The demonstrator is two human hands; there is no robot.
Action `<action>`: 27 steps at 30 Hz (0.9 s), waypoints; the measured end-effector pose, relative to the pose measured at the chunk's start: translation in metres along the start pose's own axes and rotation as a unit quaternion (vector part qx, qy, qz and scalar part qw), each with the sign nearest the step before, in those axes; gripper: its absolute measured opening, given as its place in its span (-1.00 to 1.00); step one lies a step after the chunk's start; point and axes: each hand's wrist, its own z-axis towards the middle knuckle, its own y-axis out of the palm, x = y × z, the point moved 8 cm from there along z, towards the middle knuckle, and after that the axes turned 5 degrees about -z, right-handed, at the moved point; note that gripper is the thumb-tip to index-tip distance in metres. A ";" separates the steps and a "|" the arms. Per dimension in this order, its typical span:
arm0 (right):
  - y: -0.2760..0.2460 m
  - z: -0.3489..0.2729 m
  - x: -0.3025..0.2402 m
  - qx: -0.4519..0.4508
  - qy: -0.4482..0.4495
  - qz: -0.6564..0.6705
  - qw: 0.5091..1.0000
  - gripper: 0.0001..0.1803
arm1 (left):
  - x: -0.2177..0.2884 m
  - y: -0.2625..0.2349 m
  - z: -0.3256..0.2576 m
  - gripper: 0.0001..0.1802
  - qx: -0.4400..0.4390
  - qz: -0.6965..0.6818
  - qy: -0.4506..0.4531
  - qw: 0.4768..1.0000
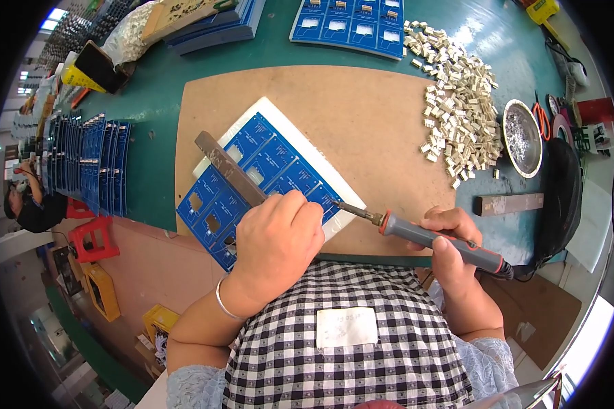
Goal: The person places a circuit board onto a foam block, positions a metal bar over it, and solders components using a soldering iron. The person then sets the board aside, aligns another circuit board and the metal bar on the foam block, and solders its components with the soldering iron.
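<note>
A blue circuit board panel with several cut-out windows lies tilted on a white foam pad. Across the panel rests a dark metal bar, its near end close to my left hand. That hand is closed over the panel's near part, and its fingertips and anything in them are hidden. My right hand grips a grey and orange soldering iron between thumb and fingers. The iron's tip points left and meets or nearly meets the panel's right edge, just beyond my left knuckles.
A brown work board lies under the pad on a green table. White connectors are heaped right, beside a metal bowl and another bar. Stacked blue panels stand behind; upright boards line the left. A co-worker sits far left.
</note>
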 end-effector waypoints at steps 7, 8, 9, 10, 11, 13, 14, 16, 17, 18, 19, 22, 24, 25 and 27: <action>-0.006 -0.007 0.001 0.037 -0.006 0.052 0.998 -0.69 | 0.000 -0.005 -0.004 -0.81 0.006 -0.004 -0.011 1.000; -0.006 -0.007 0.003 0.037 -0.005 0.053 0.998 -0.69 | 0.000 -0.005 -0.004 -0.81 0.006 -0.005 -0.011 1.000; -0.007 -0.008 0.003 0.030 -0.014 0.044 0.998 -0.69 | 0.002 -0.005 -0.005 -0.81 -0.001 -0.006 -0.008 1.000; -0.006 -0.009 0.002 0.023 -0.023 0.035 0.999 -0.69 | 0.003 -0.004 -0.005 -0.81 -0.008 -0.008 -0.005 1.000; -0.006 -0.010 0.002 0.022 -0.021 0.035 0.999 -0.69 | 0.004 -0.003 -0.006 -0.81 -0.009 -0.009 -0.007 1.000; -0.004 -0.012 0.003 0.018 -0.016 0.041 0.999 -0.70 | 0.005 -0.003 -0.005 -0.81 -0.003 -0.012 -0.001 1.000; -0.004 -0.012 0.004 0.018 -0.015 0.041 0.999 -0.70 | 0.005 -0.002 -0.005 -0.81 -0.004 -0.012 -0.001 1.000; -0.001 -0.012 0.004 0.008 -0.016 0.030 0.999 -0.70 | 0.004 -0.001 -0.005 -0.80 -0.001 -0.006 0.000 1.000; 0.000 -0.012 0.003 0.008 -0.016 0.030 0.999 -0.70 | 0.004 -0.001 -0.005 -0.80 -0.001 -0.006 0.000 1.000; 0.002 -0.012 0.003 0.009 -0.009 0.033 0.999 -0.70 | 0.004 0.000 -0.005 -0.80 -0.003 -0.005 -0.001 1.000; 0.003 -0.012 0.003 0.010 -0.003 0.035 0.999 -0.70 | 0.003 0.000 -0.005 -0.80 -0.006 -0.004 -0.001 1.000; 0.002 -0.012 0.005 0.008 0.002 0.038 0.999 -0.70 | 0.004 0.000 -0.004 -0.80 -0.008 -0.002 0.003 1.000; 0.001 -0.013 0.007 0.018 0.003 0.051 0.999 -0.70 | 0.004 0.001 -0.003 -0.80 -0.007 -0.002 0.003 1.000; 0.000 -0.013 0.008 0.028 0.003 0.064 0.998 -0.70 | 0.004 0.001 -0.003 -0.80 -0.006 -0.003 0.004 1.000; 0.000 -0.011 0.005 0.016 -0.007 0.047 0.999 -0.70 | 0.004 0.001 -0.003 -0.80 -0.008 0.000 0.003 1.000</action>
